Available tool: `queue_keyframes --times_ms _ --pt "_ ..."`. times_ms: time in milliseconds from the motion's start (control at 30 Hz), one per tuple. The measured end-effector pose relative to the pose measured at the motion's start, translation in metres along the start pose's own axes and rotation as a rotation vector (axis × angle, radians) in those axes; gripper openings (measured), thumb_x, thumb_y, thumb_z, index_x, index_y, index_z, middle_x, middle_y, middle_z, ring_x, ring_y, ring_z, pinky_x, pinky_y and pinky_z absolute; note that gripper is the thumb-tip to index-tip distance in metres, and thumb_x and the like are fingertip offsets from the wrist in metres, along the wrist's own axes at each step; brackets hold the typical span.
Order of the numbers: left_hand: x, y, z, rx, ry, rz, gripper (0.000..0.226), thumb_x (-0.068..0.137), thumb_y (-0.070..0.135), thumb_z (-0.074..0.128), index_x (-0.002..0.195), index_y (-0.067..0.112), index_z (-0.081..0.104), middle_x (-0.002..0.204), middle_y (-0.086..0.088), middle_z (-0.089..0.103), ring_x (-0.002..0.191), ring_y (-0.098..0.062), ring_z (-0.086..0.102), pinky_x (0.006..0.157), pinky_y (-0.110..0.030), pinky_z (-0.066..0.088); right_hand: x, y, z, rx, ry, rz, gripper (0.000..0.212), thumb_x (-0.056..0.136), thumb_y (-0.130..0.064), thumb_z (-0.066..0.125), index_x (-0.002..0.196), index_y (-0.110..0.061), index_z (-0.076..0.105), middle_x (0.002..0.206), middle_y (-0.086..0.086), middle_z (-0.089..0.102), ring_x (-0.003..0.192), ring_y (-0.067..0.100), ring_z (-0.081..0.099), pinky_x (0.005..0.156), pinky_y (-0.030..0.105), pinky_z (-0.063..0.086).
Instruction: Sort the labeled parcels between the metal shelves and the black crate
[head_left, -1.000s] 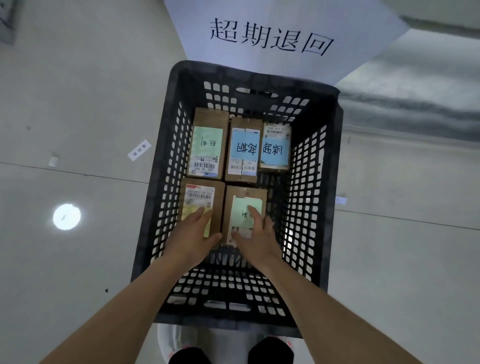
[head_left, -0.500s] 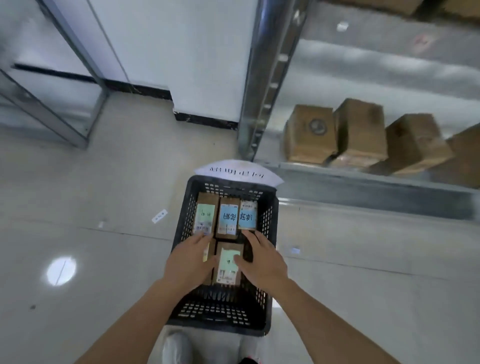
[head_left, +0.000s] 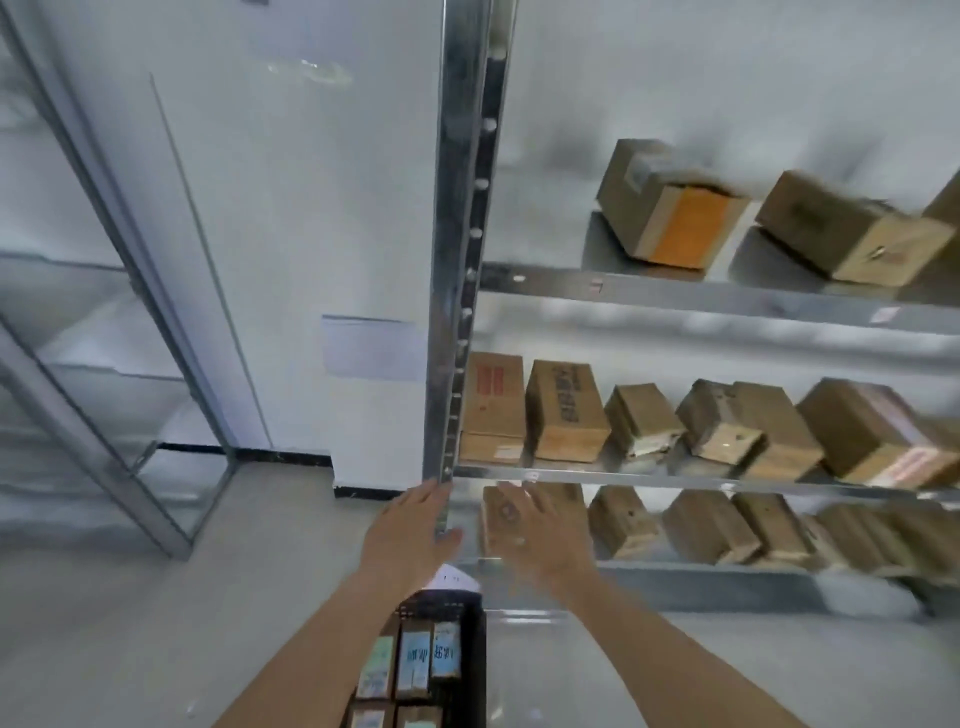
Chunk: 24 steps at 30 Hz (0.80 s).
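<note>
Two empty hands raised in front of metal shelves (head_left: 727, 475) stacked with brown cardboard parcels.

Both hands are relaxed with fingers straight, holding nothing: the left hand (head_left: 410, 532) lies over the shelves' upright post (head_left: 457, 291), the right hand (head_left: 540, 535) just right of the post, before a lowest-shelf parcel (head_left: 493, 514). Below the hands, near the post's foot, the black crate (head_left: 470, 660) holds labeled parcels (head_left: 415, 662).

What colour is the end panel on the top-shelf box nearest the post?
Orange, seen from the head view.
</note>
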<state>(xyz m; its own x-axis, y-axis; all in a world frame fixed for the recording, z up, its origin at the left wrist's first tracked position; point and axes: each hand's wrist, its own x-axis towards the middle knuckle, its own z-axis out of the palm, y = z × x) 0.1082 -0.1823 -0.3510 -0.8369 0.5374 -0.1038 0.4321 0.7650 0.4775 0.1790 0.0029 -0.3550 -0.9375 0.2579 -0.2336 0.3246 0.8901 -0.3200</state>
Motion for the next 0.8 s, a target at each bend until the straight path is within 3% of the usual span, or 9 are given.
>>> queue_keyframes --times_ms 133,367,533,800 --pt "-0.014 0.057 -0.060 -0.029 0.054 0.077 0.061 0.097 0.050 0.050 0.152 0.037 0.030 0.159 0.012 0.031 0.143 -0.015 0.035 0.117 -0.039 0.032 -0.045 -0.012 -0.086 0.013 0.100 0.006 0.071 0.095 -0.062 0.049 0.157 -0.044 0.020 0.166 -0.009 0.023 0.148 0.022 0.033 0.113 0.047 0.041" --pt "-0.029 0.117 -0.113 -0.117 0.108 0.097 0.053 0.096 0.045 0.054 0.145 0.045 0.035 0.151 0.017 0.042 0.130 -0.014 0.051 0.104 -0.041 0.047 -0.086 -0.008 -0.170 0.066 0.184 0.033 0.076 0.095 -0.061 0.053 0.159 -0.042 0.018 0.169 -0.009 0.017 0.149 0.024 0.035 0.111 0.051 0.045" --pt "0.001 0.128 -0.112 -0.163 0.077 0.032 0.064 0.094 0.059 0.051 0.151 0.044 0.027 0.161 0.015 0.025 0.143 -0.018 0.036 0.112 -0.045 0.040 -0.064 0.010 -0.195 0.141 0.149 0.025 0.073 0.095 -0.064 0.052 0.158 -0.046 0.019 0.166 -0.011 0.024 0.141 0.022 0.046 0.107 0.049 0.048" --pt "0.082 0.123 -0.073 -0.290 0.068 -0.127 0.062 0.094 0.055 0.050 0.150 0.040 0.029 0.156 0.013 0.033 0.126 -0.020 0.054 0.099 -0.045 0.051 0.030 0.039 -0.168 0.275 0.028 -0.008 0.069 0.096 -0.057 0.054 0.155 -0.050 0.021 0.165 -0.010 0.028 0.142 0.025 0.045 0.113 0.049 0.041"
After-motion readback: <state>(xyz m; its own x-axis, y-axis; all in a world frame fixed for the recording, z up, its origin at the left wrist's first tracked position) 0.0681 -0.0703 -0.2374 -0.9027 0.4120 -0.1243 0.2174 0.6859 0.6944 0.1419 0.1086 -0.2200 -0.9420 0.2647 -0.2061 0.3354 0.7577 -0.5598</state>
